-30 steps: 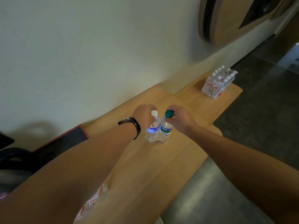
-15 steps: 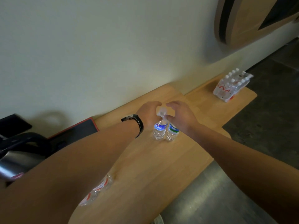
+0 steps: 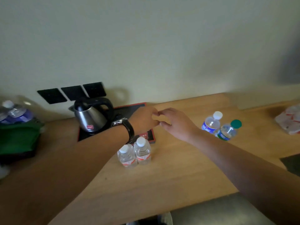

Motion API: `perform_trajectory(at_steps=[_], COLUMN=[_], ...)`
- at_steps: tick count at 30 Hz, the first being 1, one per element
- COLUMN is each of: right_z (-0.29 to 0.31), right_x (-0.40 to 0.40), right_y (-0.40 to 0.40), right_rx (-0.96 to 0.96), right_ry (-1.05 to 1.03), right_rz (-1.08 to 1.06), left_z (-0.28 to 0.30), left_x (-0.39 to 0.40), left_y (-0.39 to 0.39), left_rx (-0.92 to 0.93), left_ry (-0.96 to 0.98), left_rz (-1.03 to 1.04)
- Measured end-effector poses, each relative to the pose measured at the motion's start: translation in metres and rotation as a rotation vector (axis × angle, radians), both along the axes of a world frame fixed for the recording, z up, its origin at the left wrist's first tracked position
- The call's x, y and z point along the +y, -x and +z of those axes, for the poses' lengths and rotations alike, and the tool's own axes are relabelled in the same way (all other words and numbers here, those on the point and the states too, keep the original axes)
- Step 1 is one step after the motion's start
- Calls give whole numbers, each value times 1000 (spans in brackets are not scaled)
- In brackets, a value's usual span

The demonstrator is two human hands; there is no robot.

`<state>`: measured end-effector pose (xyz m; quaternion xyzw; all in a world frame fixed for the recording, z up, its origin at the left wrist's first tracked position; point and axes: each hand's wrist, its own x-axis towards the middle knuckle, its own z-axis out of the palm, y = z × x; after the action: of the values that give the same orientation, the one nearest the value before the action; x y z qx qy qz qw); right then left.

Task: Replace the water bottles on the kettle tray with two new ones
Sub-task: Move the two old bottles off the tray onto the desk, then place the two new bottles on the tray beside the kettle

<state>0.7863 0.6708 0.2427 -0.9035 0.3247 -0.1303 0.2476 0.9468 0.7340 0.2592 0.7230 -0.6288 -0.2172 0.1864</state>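
Note:
A black kettle tray (image 3: 142, 106) with a red rim lies on the wooden counter and holds a steel kettle (image 3: 90, 116). Two clear bottles with white caps and red labels (image 3: 134, 154) stand together on the counter just in front of the tray. A blue-label bottle with a white cap (image 3: 211, 122) and a green-cap bottle (image 3: 228, 131) stand side by side to the right. My left hand (image 3: 144, 119), with a black watch on its wrist, and my right hand (image 3: 177, 123) hover empty over the tray's right end, fingers loosely curled and fingertips almost touching.
Black wall sockets (image 3: 71, 93) sit behind the kettle. A green bag (image 3: 17, 137) with bottles (image 3: 14, 112) on top stands at the far left. A wrapped pack of bottles (image 3: 290, 119) lies at the far right. The counter's front edge (image 3: 194, 207) drops to a dark floor.
Both hands have let go of the blue-label and green-cap bottles and moved left toward the tray. The view has swung left, so the kettle and the two red-label bottles show.

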Motion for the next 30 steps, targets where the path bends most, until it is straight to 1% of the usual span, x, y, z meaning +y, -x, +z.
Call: perform_trajectory(at_steps=[2,4,9,12,15,17,20,24,30], right_z=[-2,-4,-15,-24,-30,-34,-42,-47,-57], right_x=[16,31,60,69,71,71,68,65,63], right_y=[-17,-30,-45,-46,-42,-40,-39,-40,-44], right_rx=[19,28,52,133,210,205,173,128,91], right_ry=[-12,-27,-59,-87,-157,-180,-223,-203,-279], right_rz=[56,91,170,193,181,163,123,88,61], left_z=[2,4,-6,-16,-27,-34,-42,-48,-56], left_x=[25,47,93,112,127,135,142,143,141], left_y=[-12,-20,-38,-44,-48,-48,-46,-46,-50], left_rx=[-42,-40,66,121,115,103,97,152,191], left_ry=[3,-8,-52,-68,-80,-89,-50,-4,9], left_rz=[31,55,149,184,199,204,227,287,296])
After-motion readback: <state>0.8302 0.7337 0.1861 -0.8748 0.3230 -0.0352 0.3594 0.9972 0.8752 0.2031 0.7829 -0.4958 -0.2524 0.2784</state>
